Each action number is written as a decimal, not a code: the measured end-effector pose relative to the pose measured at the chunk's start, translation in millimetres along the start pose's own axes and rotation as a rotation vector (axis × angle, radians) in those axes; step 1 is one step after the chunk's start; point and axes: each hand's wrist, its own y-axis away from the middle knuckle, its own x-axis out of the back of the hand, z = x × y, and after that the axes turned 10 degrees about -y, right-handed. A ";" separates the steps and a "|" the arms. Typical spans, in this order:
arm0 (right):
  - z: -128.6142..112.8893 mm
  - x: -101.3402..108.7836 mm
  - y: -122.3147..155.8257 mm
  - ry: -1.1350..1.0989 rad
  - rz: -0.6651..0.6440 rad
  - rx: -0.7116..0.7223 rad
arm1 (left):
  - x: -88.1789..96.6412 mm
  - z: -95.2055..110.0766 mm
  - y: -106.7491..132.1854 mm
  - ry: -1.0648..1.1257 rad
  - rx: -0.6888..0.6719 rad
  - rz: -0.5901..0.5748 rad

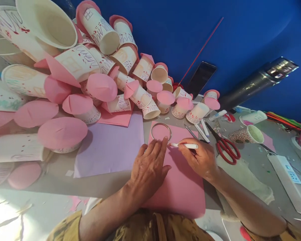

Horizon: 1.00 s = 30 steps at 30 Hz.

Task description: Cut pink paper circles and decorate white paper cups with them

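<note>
A sheet of pink paper (183,190) lies in front of me, with a thin metal ring (169,129) flat on its far part. My left hand (150,165) rests on the paper, fingers stretched out and their tips at the ring's near edge. In my right hand (199,157) is a white marker (190,146), pinched between thumb and fingers. Its tip points left, close to the ring's near right edge and my left fingertips. Whether the tip touches the paper I cannot tell. Purple paper (110,150) lies left of the pink sheet.
Decorated paper cups (76,62) with pink paper tops crowd the left and back. Red-handled scissors (227,149) and several markers (202,133) lie right of the sheet. A dark phone (202,77) leans at the blue wall, near a black cylinder (253,82). A power strip (288,177) is far right.
</note>
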 end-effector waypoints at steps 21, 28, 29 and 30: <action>-13.8 -17.9 -97.8 -0.114 -0.440 0.027 | 34.7 30.0 -29.7 -0.163 0.019 -0.545; -27.5 -48.0 -115.2 0.144 -0.766 0.088 | 30.1 27.7 -30.8 -0.071 -0.043 -0.551; -28.2 -50.0 -116.6 0.162 -0.776 0.097 | 30.2 27.0 -31.8 -0.062 -0.043 -0.551; -28.2 -51.7 -117.9 0.168 -0.779 0.104 | 30.5 26.5 -33.0 -0.057 -0.033 -0.542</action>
